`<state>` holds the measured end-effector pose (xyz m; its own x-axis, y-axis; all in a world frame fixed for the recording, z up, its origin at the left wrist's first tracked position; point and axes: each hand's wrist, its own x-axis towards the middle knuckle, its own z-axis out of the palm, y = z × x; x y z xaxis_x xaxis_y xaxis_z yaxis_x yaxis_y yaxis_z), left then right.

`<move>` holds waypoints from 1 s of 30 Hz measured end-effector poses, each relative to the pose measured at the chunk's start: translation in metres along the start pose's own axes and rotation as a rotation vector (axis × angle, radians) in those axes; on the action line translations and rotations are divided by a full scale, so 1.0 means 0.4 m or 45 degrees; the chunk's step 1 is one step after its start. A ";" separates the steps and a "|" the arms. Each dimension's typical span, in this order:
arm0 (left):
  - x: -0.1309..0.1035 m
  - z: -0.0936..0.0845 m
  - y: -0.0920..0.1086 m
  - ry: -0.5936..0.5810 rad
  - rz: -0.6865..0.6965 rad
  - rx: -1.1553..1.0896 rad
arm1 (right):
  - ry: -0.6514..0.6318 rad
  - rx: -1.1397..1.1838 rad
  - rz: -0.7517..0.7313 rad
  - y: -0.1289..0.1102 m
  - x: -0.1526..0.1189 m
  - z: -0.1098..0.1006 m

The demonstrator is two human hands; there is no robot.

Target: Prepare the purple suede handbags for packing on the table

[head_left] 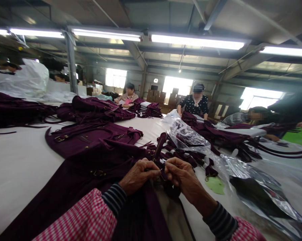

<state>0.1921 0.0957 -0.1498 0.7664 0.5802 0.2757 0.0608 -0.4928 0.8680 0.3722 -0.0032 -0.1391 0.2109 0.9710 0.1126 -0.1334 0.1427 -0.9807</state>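
A dark purple garment lies spread on the white table in front of me. My left hand and my right hand meet over it, both pinching a narrow purple strap that rises between them. The fingers of each hand are closed on the strap. A heap of similar purple straps with tags lies just beyond my hands. A green tag rests on the table right of my right hand.
Clear plastic bags lie crumpled at the right. More purple garments are piled across the table. Several people sit or stand at the far side, one in a dotted top. A big white sack stands at the far left.
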 end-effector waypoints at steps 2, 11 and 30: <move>-0.002 0.001 0.005 -0.004 -0.003 -0.004 | 0.030 0.064 0.039 0.003 0.000 -0.003; -0.001 0.002 0.016 0.000 -0.061 0.023 | -0.027 -0.014 0.074 0.004 -0.003 0.002; -0.002 0.004 0.015 0.037 -0.068 0.044 | -0.019 -0.210 0.049 0.016 -0.004 0.017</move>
<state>0.1928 0.0911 -0.1457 0.7429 0.6245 0.2413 0.1237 -0.4822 0.8673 0.3643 -0.0026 -0.1445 0.1939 0.9781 0.0757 0.0196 0.0733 -0.9971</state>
